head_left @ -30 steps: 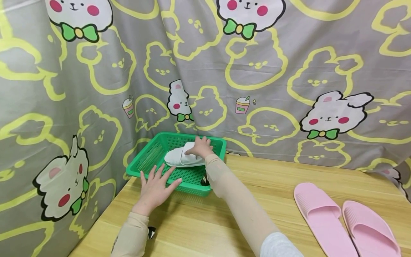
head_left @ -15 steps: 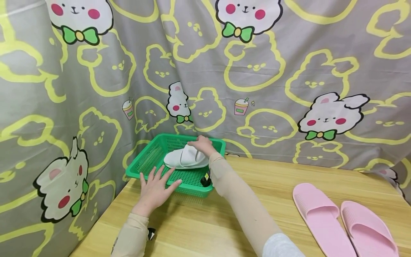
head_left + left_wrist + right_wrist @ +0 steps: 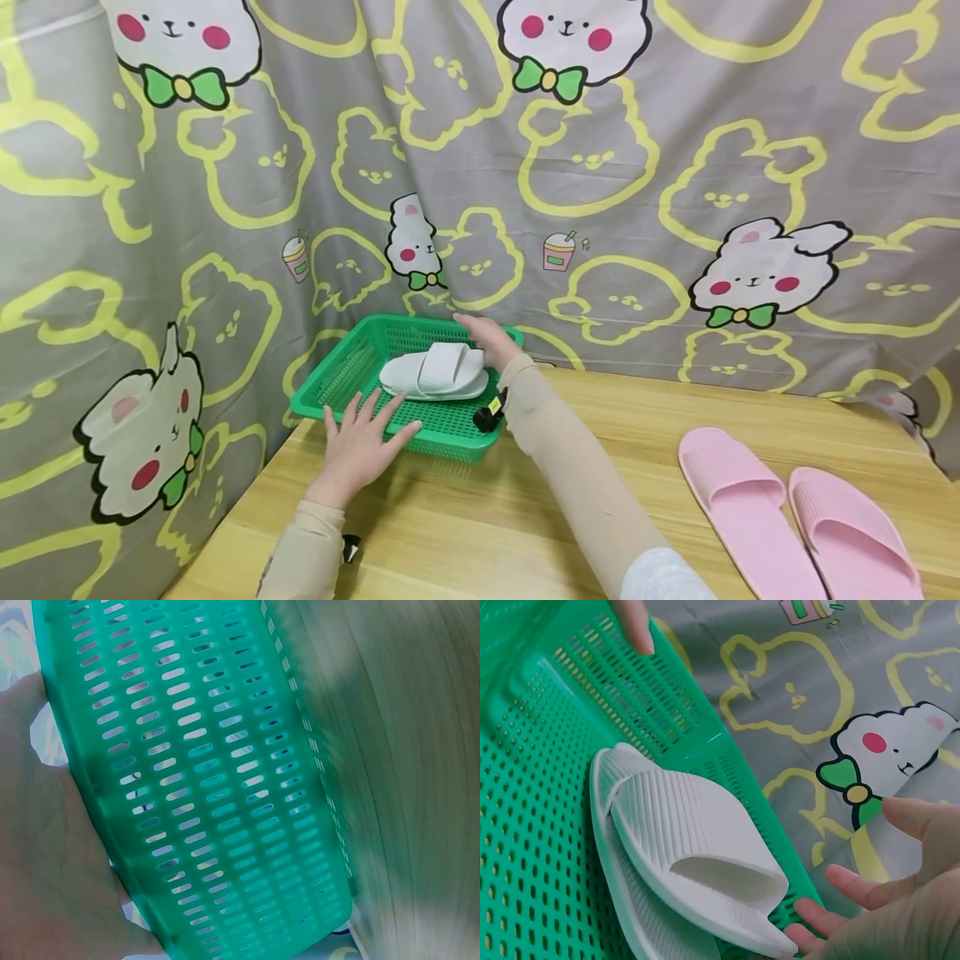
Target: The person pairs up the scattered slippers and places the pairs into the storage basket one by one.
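Inside the green plastic basket [image 3: 318, 410] lies a pair of white slippers [image 3: 442, 372], one overlapping the other. The right wrist view shows the upper slipper [image 3: 694, 817] with its ribbed strap, partly covering the lower slipper [image 3: 630, 900]. My right hand [image 3: 491, 340] is over the basket's right side, its fingers extended close to the slippers' heel end and holding nothing. Whether a fingertip touches the slipper or the rim is unclear. My left hand [image 3: 358, 446] rests at the basket's near rim with spread fingers. The left wrist view shows that hand [image 3: 52, 840] against the rim.
Two pink slippers [image 3: 750, 508] [image 3: 855, 525] lie side by side on the wooden table [image 3: 600, 433] at the right. A grey patterned curtain [image 3: 622, 208] hangs behind the basket and along the left. Small black cameras [image 3: 491, 411] sit on both wrists.
My right hand has let go of the upper white slipper and drawn off to the right, leaving it on the lower one. The left hand stays at the rim.
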The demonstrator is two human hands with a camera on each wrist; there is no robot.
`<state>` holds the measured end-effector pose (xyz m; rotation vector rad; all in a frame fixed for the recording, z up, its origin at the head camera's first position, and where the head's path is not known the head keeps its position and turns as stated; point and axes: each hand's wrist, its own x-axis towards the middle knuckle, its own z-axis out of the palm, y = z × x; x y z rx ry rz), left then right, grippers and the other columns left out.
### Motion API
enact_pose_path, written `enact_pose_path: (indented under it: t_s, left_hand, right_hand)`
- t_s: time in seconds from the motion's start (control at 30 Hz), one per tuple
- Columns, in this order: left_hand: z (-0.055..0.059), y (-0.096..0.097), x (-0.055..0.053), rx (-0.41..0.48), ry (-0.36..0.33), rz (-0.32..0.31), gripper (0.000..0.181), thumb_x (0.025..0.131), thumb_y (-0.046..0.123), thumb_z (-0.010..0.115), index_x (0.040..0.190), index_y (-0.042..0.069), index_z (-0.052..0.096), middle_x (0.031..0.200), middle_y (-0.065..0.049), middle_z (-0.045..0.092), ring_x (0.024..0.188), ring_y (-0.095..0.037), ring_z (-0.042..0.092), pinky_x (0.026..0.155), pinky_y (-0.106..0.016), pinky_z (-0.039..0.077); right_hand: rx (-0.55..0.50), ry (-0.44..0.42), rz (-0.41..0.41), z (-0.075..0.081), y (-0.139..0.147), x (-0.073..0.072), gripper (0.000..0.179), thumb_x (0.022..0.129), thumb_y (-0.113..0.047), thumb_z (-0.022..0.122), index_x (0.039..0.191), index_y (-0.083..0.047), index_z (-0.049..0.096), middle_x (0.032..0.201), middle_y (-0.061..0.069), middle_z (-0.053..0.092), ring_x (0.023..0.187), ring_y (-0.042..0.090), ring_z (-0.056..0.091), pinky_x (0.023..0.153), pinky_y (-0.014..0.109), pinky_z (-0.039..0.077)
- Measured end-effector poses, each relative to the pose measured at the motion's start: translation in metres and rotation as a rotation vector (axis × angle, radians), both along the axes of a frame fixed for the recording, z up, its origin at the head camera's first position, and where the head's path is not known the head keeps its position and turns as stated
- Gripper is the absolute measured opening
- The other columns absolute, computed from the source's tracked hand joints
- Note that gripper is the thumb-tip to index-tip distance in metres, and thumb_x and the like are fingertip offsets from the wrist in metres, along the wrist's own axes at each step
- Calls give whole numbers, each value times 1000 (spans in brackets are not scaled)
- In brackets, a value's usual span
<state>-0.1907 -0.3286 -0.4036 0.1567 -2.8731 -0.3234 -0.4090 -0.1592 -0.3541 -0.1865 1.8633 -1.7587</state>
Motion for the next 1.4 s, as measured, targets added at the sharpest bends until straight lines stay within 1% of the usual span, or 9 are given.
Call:
enact_pose_path:
  t_s: [0.2,0.4,0.47,0.63,0.73,0.93,1.07,1.17,1.4]
  left_hand:
    - [-1,0,0,8,-9,-1,74,90,73,39,150,29,39,158,-16,30,147,-47,17,108,-78,-4]
    - [0,2,-1,2,-12,3,73,90,73,40,150,30,39,159,-15,30,147,-47,17,109,-77,-3]
    - [0,3,-1,0,-12,2,73,90,72,41,150,30,39,158,-15,31,147,-47,18,109,-77,-3]
    - [1,5,-1,4,-4,-2,72,91,71,42,149,29,41,158,-16,32,146,-47,19,109,-77,-2]
    - [2,5,-1,9,-5,-5,72,91,71,42,149,28,41,158,-16,32,146,-47,18,109,-77,-3]
    - [1,4,-1,-1,-1,-4,73,90,72,42,149,28,41,157,-16,32,146,-47,19,109,-77,-3]
    - [1,3,-1,3,5,-5,74,90,72,41,149,28,41,157,-17,32,146,-48,19,108,-78,-3]
    - [1,2,0,4,4,-4,74,90,73,40,149,28,40,157,-17,32,146,-48,19,109,-78,-4]
    - [1,2,2,-3,5,-4,74,91,73,40,149,28,40,156,-19,33,145,-49,19,108,-78,-2]
  right_hand:
    - [-74,-67,-38,-3,7,-1,65,98,-46,52,150,-9,37,159,16,25,150,36,16,122,54,17]
    - [-123,-120,-78,-4,10,-2,65,97,-44,54,149,-8,37,154,16,35,144,34,29,118,52,29]
    - [-125,-138,-85,-4,10,-3,65,97,-44,55,149,-9,38,152,15,38,141,33,33,116,52,31]
    - [-116,-163,-79,-5,14,-4,64,97,-46,54,149,-13,37,153,13,38,144,32,31,117,59,24]
    - [-112,-164,-71,-5,16,-4,64,97,-46,54,149,-13,37,154,13,36,147,33,28,116,63,20]
    - [-110,-174,-71,-6,18,-7,64,96,-44,57,148,-13,38,154,13,36,147,32,28,117,63,20]
    - [-107,-154,-59,-6,20,-6,62,95,-43,58,148,-14,39,155,13,36,147,33,26,118,66,12]
    - [-107,-132,-43,-5,22,-4,64,95,-42,58,149,-16,37,156,14,34,149,34,23,118,66,8]
    - [-106,-96,-12,-4,27,3,69,95,-43,59,153,-19,30,159,16,28,149,35,20,119,63,13]
